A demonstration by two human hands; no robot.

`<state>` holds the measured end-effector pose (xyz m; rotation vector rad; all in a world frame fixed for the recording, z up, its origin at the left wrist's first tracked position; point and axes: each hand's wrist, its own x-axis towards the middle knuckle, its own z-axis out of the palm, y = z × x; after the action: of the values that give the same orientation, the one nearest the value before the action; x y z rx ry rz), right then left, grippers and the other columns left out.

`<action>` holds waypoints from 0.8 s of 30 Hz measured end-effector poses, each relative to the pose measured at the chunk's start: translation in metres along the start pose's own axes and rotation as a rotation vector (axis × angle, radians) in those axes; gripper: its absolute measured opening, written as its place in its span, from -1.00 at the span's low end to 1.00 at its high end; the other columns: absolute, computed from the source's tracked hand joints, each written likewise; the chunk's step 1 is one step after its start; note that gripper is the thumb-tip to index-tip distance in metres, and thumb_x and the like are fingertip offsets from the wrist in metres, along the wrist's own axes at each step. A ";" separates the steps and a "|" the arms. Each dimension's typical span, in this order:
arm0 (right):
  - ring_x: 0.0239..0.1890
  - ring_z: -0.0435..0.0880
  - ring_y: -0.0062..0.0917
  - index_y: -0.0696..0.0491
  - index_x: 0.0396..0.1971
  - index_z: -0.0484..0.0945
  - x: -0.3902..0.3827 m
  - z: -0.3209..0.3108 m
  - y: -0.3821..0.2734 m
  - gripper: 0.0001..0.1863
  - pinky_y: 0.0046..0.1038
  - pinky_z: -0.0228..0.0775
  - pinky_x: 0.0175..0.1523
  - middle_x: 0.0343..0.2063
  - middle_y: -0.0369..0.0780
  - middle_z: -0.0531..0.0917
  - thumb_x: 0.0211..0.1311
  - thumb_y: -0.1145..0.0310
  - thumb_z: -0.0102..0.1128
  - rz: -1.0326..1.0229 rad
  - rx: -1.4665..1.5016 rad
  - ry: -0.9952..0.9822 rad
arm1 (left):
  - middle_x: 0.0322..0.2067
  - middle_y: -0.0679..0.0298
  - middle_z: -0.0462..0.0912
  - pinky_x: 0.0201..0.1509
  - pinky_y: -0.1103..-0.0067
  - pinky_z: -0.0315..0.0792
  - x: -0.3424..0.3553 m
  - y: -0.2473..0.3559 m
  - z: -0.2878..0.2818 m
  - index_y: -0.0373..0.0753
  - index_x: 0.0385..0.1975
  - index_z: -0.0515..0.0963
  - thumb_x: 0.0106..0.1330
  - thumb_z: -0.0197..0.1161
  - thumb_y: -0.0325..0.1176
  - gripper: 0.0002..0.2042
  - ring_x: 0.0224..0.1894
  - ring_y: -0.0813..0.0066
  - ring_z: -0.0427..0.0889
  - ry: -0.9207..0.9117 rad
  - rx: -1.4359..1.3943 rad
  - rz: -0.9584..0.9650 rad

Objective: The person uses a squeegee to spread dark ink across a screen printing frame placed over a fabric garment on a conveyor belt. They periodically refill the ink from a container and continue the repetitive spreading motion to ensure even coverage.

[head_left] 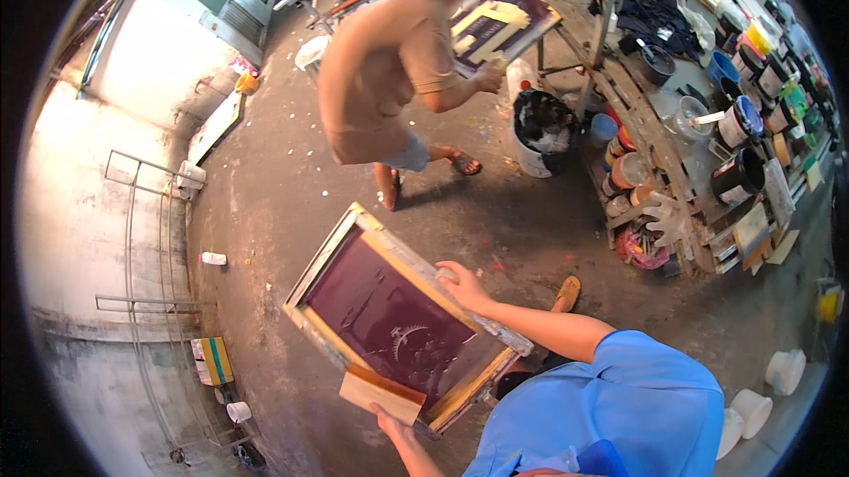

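Observation:
A screen printing frame point(354, 300) is held tilted over the floor in front of me. Dark purple mesh fills it, with a pale curved design and wet-looking streaks near its lower end, and worn tape covers its wooden rails. My right hand point(464, 290) is closed on the long rail at the frame's right side. Toward the bottom, my left hand point(392, 424) grips a squeegee point(380, 396) with a pale wooden handle and an amber edge. This squeegee lies across the frame's lower left rail. Most of the left fingers are hidden beneath it.
Ahead, a co-worker point(380, 79) in a brown shirt holds another taped screen point(500, 26). Beside them stands a bucket point(535, 159) with dark contents. Cluttered wooden shelving point(654, 150) with paint tubs runs along the right. A metal rack point(133, 238) and a yellow box point(212, 362) line the left wall.

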<state>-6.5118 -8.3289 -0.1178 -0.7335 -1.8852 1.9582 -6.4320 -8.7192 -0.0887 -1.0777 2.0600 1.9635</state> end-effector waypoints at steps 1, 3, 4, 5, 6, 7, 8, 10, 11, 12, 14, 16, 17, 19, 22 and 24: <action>-0.20 0.70 -0.48 -0.06 0.11 0.57 -0.004 0.032 -0.019 -0.64 -0.37 0.50 -0.03 -0.18 -0.18 0.73 0.34 0.24 0.24 0.030 0.052 -0.097 | 0.24 -0.05 0.47 0.28 0.22 0.45 0.008 0.009 -0.027 -0.49 0.33 0.27 0.45 0.03 0.26 -0.18 0.19 0.03 0.54 0.019 -0.031 0.016; -0.18 0.68 -0.54 -0.01 0.09 0.58 -0.002 0.080 -0.044 -0.65 -0.39 0.48 -0.01 -0.15 -0.19 0.72 0.35 0.26 0.24 0.054 0.040 -0.270 | 0.24 -0.06 0.47 0.26 0.22 0.46 0.022 0.027 -0.065 -0.49 0.32 0.28 0.45 0.02 0.26 -0.18 0.19 0.04 0.54 0.040 -0.098 0.026; -0.20 0.67 -0.55 -0.01 0.06 0.60 0.001 0.103 -0.056 -0.67 -0.39 0.48 -0.03 -0.17 -0.20 0.74 0.35 0.24 0.24 0.047 -0.009 -0.352 | 0.25 -0.06 0.46 0.26 0.23 0.46 0.027 0.034 -0.079 -0.49 0.33 0.29 0.45 0.02 0.26 -0.18 0.20 0.04 0.54 0.063 -0.084 0.048; -0.21 0.67 -0.55 0.00 0.03 0.62 0.000 0.123 -0.063 -0.68 -0.38 0.48 -0.04 -0.19 -0.20 0.75 0.35 0.22 0.24 0.042 -0.057 -0.432 | 0.25 -0.07 0.46 0.26 0.23 0.46 0.030 0.044 -0.090 -0.49 0.33 0.29 0.46 0.02 0.26 -0.18 0.20 0.04 0.53 0.085 -0.067 0.070; -0.23 0.67 -0.55 0.00 0.00 0.64 -0.001 0.141 -0.065 -0.69 -0.39 0.48 -0.05 -0.22 -0.20 0.75 0.35 0.19 0.25 0.014 -0.094 -0.449 | 0.26 -0.07 0.45 0.26 0.23 0.46 0.031 0.051 -0.099 -0.49 0.33 0.29 0.46 0.02 0.26 -0.18 0.21 0.04 0.53 0.108 -0.048 0.093; -0.24 0.67 -0.55 0.00 -0.04 0.66 -0.002 0.156 -0.067 -0.69 -0.39 0.48 -0.07 -0.26 -0.21 0.76 0.35 0.16 0.25 -0.014 -0.129 -0.461 | 0.27 -0.08 0.43 0.26 0.23 0.45 0.030 0.055 -0.105 -0.50 0.35 0.27 0.44 0.04 0.27 -0.16 0.22 0.04 0.51 0.105 -0.081 0.073; -0.26 0.67 -0.55 0.00 -0.07 0.67 -0.005 0.174 -0.072 -0.69 -0.40 0.48 -0.08 -0.29 -0.21 0.76 0.34 0.13 0.25 -0.047 -0.153 -0.477 | 0.27 -0.09 0.43 0.25 0.23 0.45 0.032 0.054 -0.115 -0.50 0.34 0.27 0.44 0.04 0.28 -0.15 0.22 0.05 0.51 0.137 -0.105 0.087; -0.26 0.69 -0.54 -0.02 -0.11 0.69 -0.012 0.207 -0.084 -0.65 -0.38 0.48 -0.09 -0.33 -0.22 0.77 0.32 0.02 0.26 -0.047 -0.170 -0.523 | 0.27 -0.09 0.43 0.24 0.23 0.46 0.038 0.049 -0.139 -0.51 0.34 0.28 0.43 0.04 0.29 -0.14 0.22 0.05 0.51 0.207 -0.150 0.137; -0.25 0.69 -0.53 -0.02 -0.12 0.69 -0.016 0.219 -0.085 -0.64 -0.37 0.48 -0.09 -0.32 -0.22 0.77 0.32 0.02 0.26 -0.037 -0.180 -0.535 | 0.27 -0.10 0.43 0.24 0.24 0.47 0.038 0.047 -0.147 -0.51 0.34 0.29 0.43 0.02 0.31 -0.13 0.22 0.05 0.51 0.224 -0.136 0.134; -0.24 0.70 -0.52 -0.02 -0.12 0.69 -0.014 0.232 -0.087 -0.63 -0.36 0.48 -0.08 -0.32 -0.21 0.78 0.32 0.01 0.26 -0.027 -0.189 -0.545 | 0.25 -0.09 0.44 0.22 0.25 0.47 0.048 0.053 -0.153 -0.49 0.34 0.30 0.43 0.01 0.32 -0.13 0.20 0.05 0.52 0.254 -0.128 0.111; -0.22 0.71 -0.49 -0.05 -0.14 0.73 -0.003 0.255 -0.086 -0.65 -0.35 0.48 -0.08 -0.30 -0.16 0.78 0.36 0.01 0.19 -0.039 -0.199 -0.564 | 0.22 -0.07 0.47 0.19 0.25 0.46 0.069 0.063 -0.157 -0.46 0.34 0.32 0.43 -0.01 0.33 -0.14 0.16 0.04 0.54 0.309 -0.109 0.058; -0.21 0.72 -0.48 -0.07 -0.15 0.75 0.010 0.273 -0.078 -0.66 -0.36 0.49 -0.07 -0.30 -0.13 0.77 0.39 0.02 0.14 -0.066 -0.176 -0.577 | 0.22 -0.07 0.48 0.18 0.27 0.47 0.086 0.069 -0.157 -0.46 0.32 0.34 0.43 -0.02 0.34 -0.14 0.15 0.06 0.55 0.236 -0.133 0.034; -0.27 0.70 -0.48 -0.10 -0.17 0.77 0.026 0.282 -0.059 -0.66 -0.34 0.47 -0.12 -0.37 -0.12 0.75 0.42 0.04 0.09 -0.139 -0.147 -0.549 | 0.22 -0.06 0.48 0.18 0.28 0.47 0.098 0.075 -0.150 -0.46 0.31 0.34 0.43 -0.02 0.34 -0.15 0.15 0.07 0.55 0.186 -0.141 0.025; -0.33 0.66 -0.50 -0.11 -0.18 0.77 0.037 0.303 -0.064 -0.66 -0.33 0.45 -0.16 -0.43 -0.14 0.73 0.42 0.04 0.09 -0.080 -0.128 -0.576 | 0.22 -0.06 0.48 0.18 0.28 0.48 0.119 0.087 -0.150 -0.46 0.31 0.35 0.43 -0.02 0.33 -0.15 0.15 0.07 0.55 0.185 -0.147 0.030; -0.44 0.60 -0.53 -0.12 -0.29 0.79 0.071 0.328 -0.066 -0.63 -0.34 0.41 -0.24 -0.57 -0.20 0.66 0.40 -0.02 0.09 -0.023 -0.129 -0.548 | 0.21 -0.06 0.48 0.18 0.28 0.48 0.171 0.119 -0.129 -0.46 0.31 0.35 0.44 -0.02 0.33 -0.16 0.14 0.08 0.55 0.181 -0.142 0.049; -0.46 0.60 -0.55 -0.10 -0.36 0.79 0.104 0.350 -0.068 -0.59 -0.36 0.41 -0.27 -0.62 -0.23 0.65 0.39 -0.07 0.10 0.014 -0.152 -0.538 | 0.21 -0.06 0.48 0.18 0.28 0.48 0.211 0.149 -0.107 -0.46 0.31 0.35 0.44 -0.02 0.32 -0.16 0.14 0.08 0.56 0.177 -0.140 0.066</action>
<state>-6.8032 -8.5533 -0.0664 -0.2640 -2.3519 2.1961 -6.6281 -8.9157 -0.0570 -1.2692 2.0939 2.1447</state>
